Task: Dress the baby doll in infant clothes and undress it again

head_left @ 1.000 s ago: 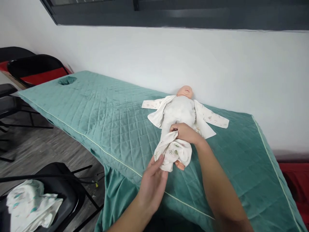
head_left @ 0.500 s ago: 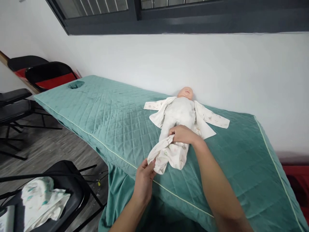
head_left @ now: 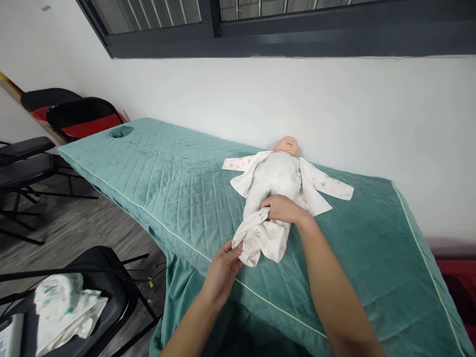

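A baby doll (head_left: 277, 171) with a white cloth body lies on its back, head towards the wall. An open printed baby shirt (head_left: 329, 185) spreads around its arms and torso. White printed baby pants (head_left: 269, 240) are bunched over the doll's lower legs, and its feet are hidden inside. My left hand (head_left: 223, 267) pinches the lower end of one pant leg. Between the doll's legs, my right hand (head_left: 282, 207) is closed on the waist edge of the pants.
The doll rests on a massage bed with a green quilted cover (head_left: 178, 193), a face hole (head_left: 121, 131) at its far left. A folding chair (head_left: 107, 292) at lower left bears a folded printed cloth (head_left: 67, 307). More black chairs (head_left: 84, 116) stand beyond. A white wall (head_left: 186, 94) runs behind.
My left hand has moved left, from under the pants to pinching the leg's end. The doll's foot, visible earlier, is now covered. My right hand keeps its grip. The view has tilted up slightly.
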`<state>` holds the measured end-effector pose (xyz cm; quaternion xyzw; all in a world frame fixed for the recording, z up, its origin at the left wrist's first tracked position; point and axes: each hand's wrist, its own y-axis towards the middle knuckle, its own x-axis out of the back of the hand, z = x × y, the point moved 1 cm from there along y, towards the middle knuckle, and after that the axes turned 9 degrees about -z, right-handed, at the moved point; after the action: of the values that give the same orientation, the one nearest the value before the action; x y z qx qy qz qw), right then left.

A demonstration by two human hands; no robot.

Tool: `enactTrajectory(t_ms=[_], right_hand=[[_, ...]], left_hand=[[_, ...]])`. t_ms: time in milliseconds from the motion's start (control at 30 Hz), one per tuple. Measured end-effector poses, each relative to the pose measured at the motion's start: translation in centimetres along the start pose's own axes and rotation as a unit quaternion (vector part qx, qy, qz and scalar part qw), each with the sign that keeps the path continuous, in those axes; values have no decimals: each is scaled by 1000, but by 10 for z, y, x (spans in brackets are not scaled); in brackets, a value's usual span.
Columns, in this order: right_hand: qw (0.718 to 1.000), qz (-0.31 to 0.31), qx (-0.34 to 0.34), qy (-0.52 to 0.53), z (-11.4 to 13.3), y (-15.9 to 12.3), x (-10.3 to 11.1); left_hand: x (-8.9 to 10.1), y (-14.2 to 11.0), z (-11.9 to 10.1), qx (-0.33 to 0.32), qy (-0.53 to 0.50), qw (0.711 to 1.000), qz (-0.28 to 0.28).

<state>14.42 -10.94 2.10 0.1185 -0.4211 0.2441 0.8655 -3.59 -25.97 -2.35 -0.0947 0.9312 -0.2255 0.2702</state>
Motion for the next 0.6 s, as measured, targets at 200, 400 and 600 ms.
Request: enactTrajectory(t_ms=[200,400,600], right_hand=[[994,20,8,103,-8,-3,4],[991,11,1,131,-14,-1,4],[986,2,-43,160,-11,-3,5]], left_hand=[[-3,11,4,-66,19,998,11],[8,46,-4,-209,168,963,-16],[1,95,-30,-281,256,925,-3]])
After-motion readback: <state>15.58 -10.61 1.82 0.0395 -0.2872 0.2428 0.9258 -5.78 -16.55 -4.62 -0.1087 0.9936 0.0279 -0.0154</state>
